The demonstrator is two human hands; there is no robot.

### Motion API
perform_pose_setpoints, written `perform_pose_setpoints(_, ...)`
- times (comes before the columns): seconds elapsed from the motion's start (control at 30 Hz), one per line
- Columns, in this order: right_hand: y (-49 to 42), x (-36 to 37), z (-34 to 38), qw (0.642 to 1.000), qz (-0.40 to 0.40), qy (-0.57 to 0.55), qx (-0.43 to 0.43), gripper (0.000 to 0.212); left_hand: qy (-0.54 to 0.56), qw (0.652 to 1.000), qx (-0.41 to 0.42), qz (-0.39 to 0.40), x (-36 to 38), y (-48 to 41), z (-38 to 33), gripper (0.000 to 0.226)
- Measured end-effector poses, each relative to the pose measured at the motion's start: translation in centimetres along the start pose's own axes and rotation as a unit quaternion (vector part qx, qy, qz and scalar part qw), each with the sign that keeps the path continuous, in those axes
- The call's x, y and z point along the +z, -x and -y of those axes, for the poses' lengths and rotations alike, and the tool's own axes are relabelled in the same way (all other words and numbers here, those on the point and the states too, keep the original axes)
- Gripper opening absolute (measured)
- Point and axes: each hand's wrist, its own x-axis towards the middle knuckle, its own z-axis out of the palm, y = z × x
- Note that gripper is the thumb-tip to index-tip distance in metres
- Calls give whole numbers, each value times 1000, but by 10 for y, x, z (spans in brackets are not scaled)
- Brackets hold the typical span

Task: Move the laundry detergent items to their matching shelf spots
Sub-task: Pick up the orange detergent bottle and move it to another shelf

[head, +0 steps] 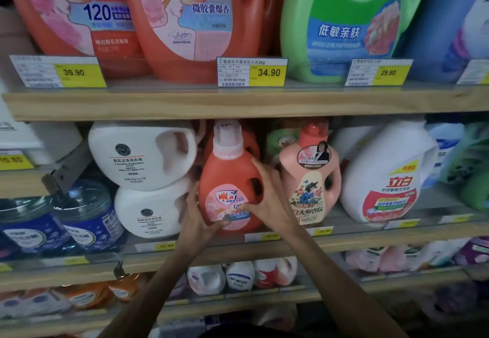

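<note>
The orange detergent bottle (pixel 227 176) sits upright between both grips, at the shelf (pixel 370 241) front. The left grip (pixel 197 216) wraps its lower side and the right grip (pixel 267 205) clamps the handle side (label outward), probably to square it into its slot.

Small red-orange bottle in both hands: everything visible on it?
The red-orange bottle: glossy plastic look, upright, pale pink cap, cut-out handle, pink front label. At the middle shelf front, between white jugs and a peach bottle. The left hand grips its lower left; the right hand grips the handle side.
</note>
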Motion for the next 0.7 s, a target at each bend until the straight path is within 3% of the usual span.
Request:
perform_pose_setpoints(0.3, -3, -4, 6, 999, 26, 30, 21, 127, -7, 1000, -7, -27, -7, -1, 1, 123)
perform_pose_setpoints(0.7, 2, -17, 16, 995, 52, 76, 28, 117, -87, 994, -54, 26, -21, -4, -23, 113)
